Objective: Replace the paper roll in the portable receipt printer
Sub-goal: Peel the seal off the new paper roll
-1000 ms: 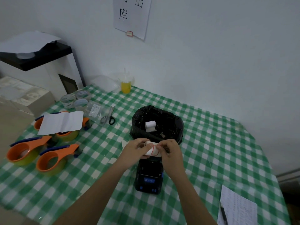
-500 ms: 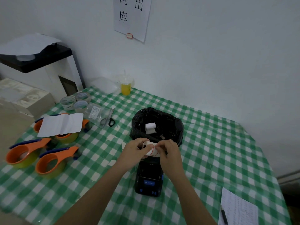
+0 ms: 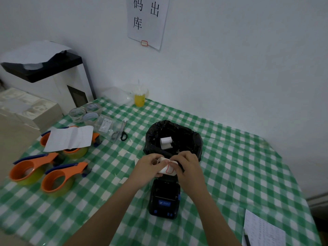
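A black portable receipt printer [image 3: 165, 197] with blue buttons lies on the green checked tablecloth. Just above its far end, both hands hold a white paper roll [image 3: 167, 167] that carries a red-outlined sticker. My left hand [image 3: 149, 167] grips the roll from the left. My right hand [image 3: 186, 166] pinches at the sticker edge on the right. Behind the hands stands a black-lined bin [image 3: 193, 141] with another white paper roll [image 3: 166, 142] inside it. The printer's paper bay is hidden by the hands.
Three orange tape dispensers [image 3: 53, 178] and a folded white sheet [image 3: 69, 138] lie at the left. Scissors [image 3: 121, 133], clear tape rolls [image 3: 85, 112] and a yellow drink cup [image 3: 139, 97] sit toward the wall. A printed sheet with a pen [image 3: 262, 231] lies at the front right.
Both hands stay on the roll above the printer; the fingers shift slightly at the sticker. The camera has tilted a little, nothing else moved.
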{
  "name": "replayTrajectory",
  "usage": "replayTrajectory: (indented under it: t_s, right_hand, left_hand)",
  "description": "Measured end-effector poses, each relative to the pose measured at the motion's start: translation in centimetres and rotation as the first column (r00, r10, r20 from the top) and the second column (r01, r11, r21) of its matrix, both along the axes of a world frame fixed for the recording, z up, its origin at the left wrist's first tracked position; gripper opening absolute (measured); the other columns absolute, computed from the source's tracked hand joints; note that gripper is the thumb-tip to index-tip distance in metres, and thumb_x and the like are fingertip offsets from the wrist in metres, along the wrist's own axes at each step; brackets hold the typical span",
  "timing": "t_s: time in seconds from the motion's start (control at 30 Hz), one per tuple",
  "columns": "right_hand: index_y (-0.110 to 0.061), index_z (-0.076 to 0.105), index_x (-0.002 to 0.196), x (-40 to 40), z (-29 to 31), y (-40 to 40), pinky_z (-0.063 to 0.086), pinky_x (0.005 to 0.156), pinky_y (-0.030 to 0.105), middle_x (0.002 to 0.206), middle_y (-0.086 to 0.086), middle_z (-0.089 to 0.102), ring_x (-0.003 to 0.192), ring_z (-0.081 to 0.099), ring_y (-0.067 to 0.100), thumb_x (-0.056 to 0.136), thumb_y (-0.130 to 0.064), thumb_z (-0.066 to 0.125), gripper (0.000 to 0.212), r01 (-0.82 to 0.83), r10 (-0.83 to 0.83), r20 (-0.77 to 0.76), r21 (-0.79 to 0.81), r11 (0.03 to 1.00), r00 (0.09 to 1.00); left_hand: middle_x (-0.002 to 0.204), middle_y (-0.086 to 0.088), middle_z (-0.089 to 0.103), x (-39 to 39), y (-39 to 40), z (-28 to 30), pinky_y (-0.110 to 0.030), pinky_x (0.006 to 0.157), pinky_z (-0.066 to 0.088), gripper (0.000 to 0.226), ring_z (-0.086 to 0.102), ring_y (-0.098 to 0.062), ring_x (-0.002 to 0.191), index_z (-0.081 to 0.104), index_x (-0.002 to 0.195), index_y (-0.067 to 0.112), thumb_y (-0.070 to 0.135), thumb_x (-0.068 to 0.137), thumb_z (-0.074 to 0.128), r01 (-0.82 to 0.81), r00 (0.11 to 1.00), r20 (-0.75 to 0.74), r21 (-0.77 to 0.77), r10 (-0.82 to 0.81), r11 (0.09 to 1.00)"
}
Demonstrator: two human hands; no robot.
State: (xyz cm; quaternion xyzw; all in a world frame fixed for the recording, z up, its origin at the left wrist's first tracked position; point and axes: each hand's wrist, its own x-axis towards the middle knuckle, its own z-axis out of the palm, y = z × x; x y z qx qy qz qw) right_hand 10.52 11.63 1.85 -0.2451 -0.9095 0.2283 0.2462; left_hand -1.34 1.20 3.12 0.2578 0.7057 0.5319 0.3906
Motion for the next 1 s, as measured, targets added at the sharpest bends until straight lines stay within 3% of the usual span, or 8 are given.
replayTrajectory:
  t_s: [0.1, 0.17, 0.3, 0.5, 0.7, 0.8, 0.87, 1.0]
  right_hand:
    - [-0.017, 0.065, 0.087, 0.0, -0.2, 0.2, 0.039, 0.075, 0.018, 0.088, 0.001, 0.059, 0.084, 0.041, 0.010, 0.088, -0.027, 0.046, 0.022, -0.046, 0.044, 0.023, 0.099, 0.994, 0.999]
    - [-0.016, 0.065, 0.087, 0.1, -0.2, 0.1, 0.034, 0.077, 0.011, 0.087, -0.001, 0.059, 0.083, 0.039, 0.008, 0.087, -0.026, 0.044, 0.022, -0.050, 0.050, -0.009, 0.031, 0.998, 0.999]
    - [-0.016, 0.066, 0.085, 0.4, -0.3, 0.1, 0.033, 0.081, 0.005, 0.086, -0.010, 0.054, 0.084, 0.047, 0.006, 0.085, -0.026, 0.048, 0.020, -0.040, 0.019, -0.147, -0.138, 0.990, 0.989]
    - [-0.012, 0.067, 0.087, 0.5, -0.6, 0.0, 0.040, 0.080, 0.011, 0.092, -0.010, 0.052, 0.087, 0.050, 0.006, 0.085, -0.019, 0.056, 0.013, -0.037, 0.027, -0.239, -0.038, 0.999, 0.971]
    - [-0.029, 0.058, 0.115, 0.7, 0.1, -0.5, 0.046, 0.080, 0.012, 0.105, -0.022, 0.046, 0.096, 0.051, 0.001, 0.085, -0.021, 0.065, 0.032, 0.026, -0.104, -0.175, -0.398, 0.917, 0.979]
    - [-0.023, 0.066, 0.088, 0.6, 0.2, -0.3, 0.046, 0.078, 0.025, 0.092, -0.018, 0.052, 0.093, 0.053, 0.011, 0.083, -0.023, 0.067, 0.005, 0.055, -0.097, -0.107, -0.341, 0.938, 0.989]
    - [-0.021, 0.064, 0.076, 0.6, 0.0, -0.2, 0.046, 0.076, 0.026, 0.083, -0.014, 0.056, 0.087, 0.053, 0.010, 0.083, -0.021, 0.066, 0.008, 0.047, -0.085, -0.105, -0.322, 0.946, 0.991]
    - [-0.017, 0.064, 0.076, 0.7, -0.2, -0.3, 0.036, 0.078, 0.010, 0.079, -0.006, 0.058, 0.080, 0.047, 0.005, 0.085, -0.030, 0.057, 0.018, 0.051, -0.067, -0.155, -0.107, 0.993, 0.986]
  left_hand:
    - [0.099, -0.015, 0.065, 0.2, 0.0, 0.3, -0.022, 0.067, 0.059, 0.004, 0.068, -0.026, 0.088, 0.061, 0.088, 0.032, 0.029, 0.085, 0.062, 0.015, 0.995, -0.101, -0.021, -0.017, 1.000]
    - [0.098, -0.016, 0.066, 0.1, 0.0, 0.6, -0.020, 0.064, 0.058, 0.003, 0.068, -0.027, 0.087, 0.063, 0.086, 0.032, 0.029, 0.085, 0.063, 0.032, 0.995, -0.094, -0.009, -0.033, 0.999]
    - [0.099, -0.016, 0.068, -0.2, 0.0, 1.0, -0.022, 0.064, 0.060, 0.021, 0.069, -0.020, 0.080, 0.066, 0.103, 0.013, 0.025, 0.086, 0.063, 0.044, 0.993, 0.109, 0.003, -0.044, 0.999]
    - [0.092, -0.012, 0.072, -0.3, -0.4, 1.7, -0.024, 0.069, 0.061, 0.024, 0.072, -0.021, 0.075, 0.067, 0.105, 0.011, 0.025, 0.086, 0.062, 0.059, 0.940, 0.335, 0.000, -0.055, 0.998]
    - [0.104, -0.016, 0.068, 0.1, -0.1, 1.4, -0.022, 0.065, 0.060, 0.023, 0.069, -0.022, 0.085, 0.065, 0.106, 0.009, 0.022, 0.087, 0.061, 0.004, 0.977, 0.213, 0.013, -0.007, 1.000]
    - [0.097, -0.010, 0.070, 0.3, -0.1, 1.1, -0.019, 0.063, 0.059, 0.008, 0.070, -0.017, 0.083, 0.066, 0.093, 0.021, 0.023, 0.087, 0.061, -0.009, 0.991, 0.133, 0.036, 0.004, 0.999]
    - [0.093, -0.006, 0.070, 0.4, -0.1, 1.0, -0.019, 0.064, 0.059, 0.005, 0.070, -0.015, 0.081, 0.065, 0.089, 0.024, 0.023, 0.086, 0.062, -0.019, 0.991, 0.131, 0.042, 0.013, 0.999]
    - [0.094, -0.006, 0.069, 0.5, 0.1, 1.0, -0.021, 0.063, 0.060, 0.009, 0.069, -0.018, 0.082, 0.066, 0.093, 0.017, 0.022, 0.087, 0.061, -0.070, 0.975, 0.216, 0.041, 0.060, 0.997]
